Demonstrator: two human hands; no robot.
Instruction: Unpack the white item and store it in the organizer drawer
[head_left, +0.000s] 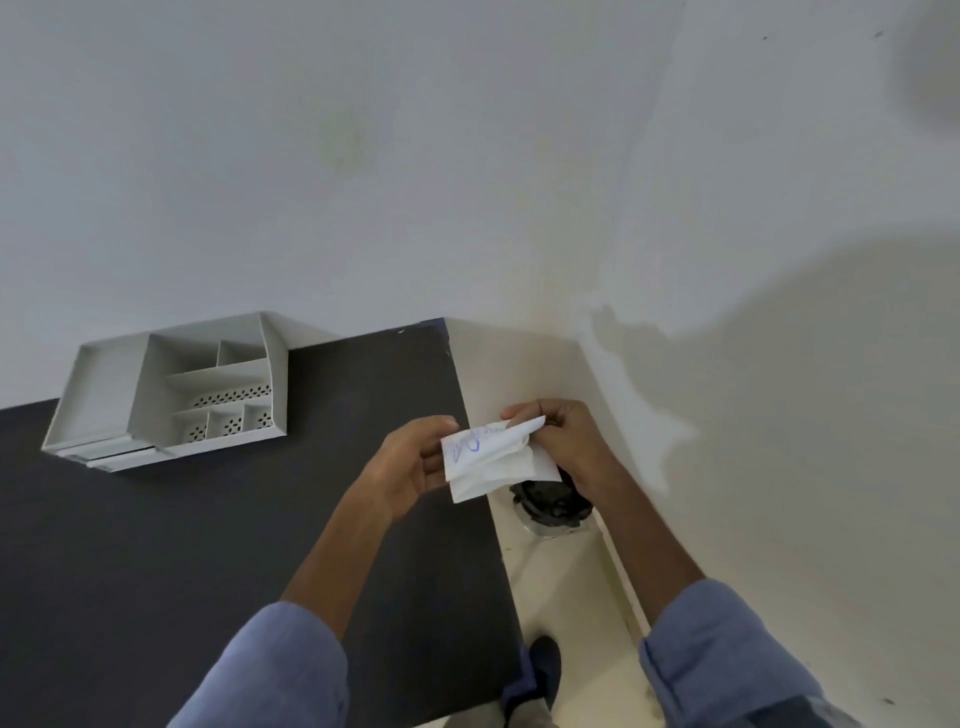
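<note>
Left hand: the left hand (415, 457) is raised above the right edge of the dark table (260, 545), thumb on top and fingers underneath, pinching the left side of the white paper wrapper (491, 457)
Right hand: the right hand (563, 441) is curled around the wrapper's right end, fingertips gripping the upper right corner, which is folded up into a point
White wrapper: a crumpled white sheet with blue ink scribbles on its upper face, held in the air between both hands, past the table's right edge and over the floor; a second white layer hangs below the written sheet; whether anything is still inside it cannot be told
Organizer: a pale grey organizer (171, 389) sits at the far left part of the table, against the wall (363, 156); its top is split into several open compartments, some with a perforated bottom; a drawer front (117, 457) shows along its near left edge, and whether it is pulled out cannot be told
Sleeves: both forearms come out of rolled blue sleeves (280, 670)
Floor: a pale floor (566, 587) runs between the table's right edge and the side wall; a dark crumpled bag in a bin (553, 504) sits just below the hands; a dark shoe (543, 670) shows near the table's near right corner
</note>
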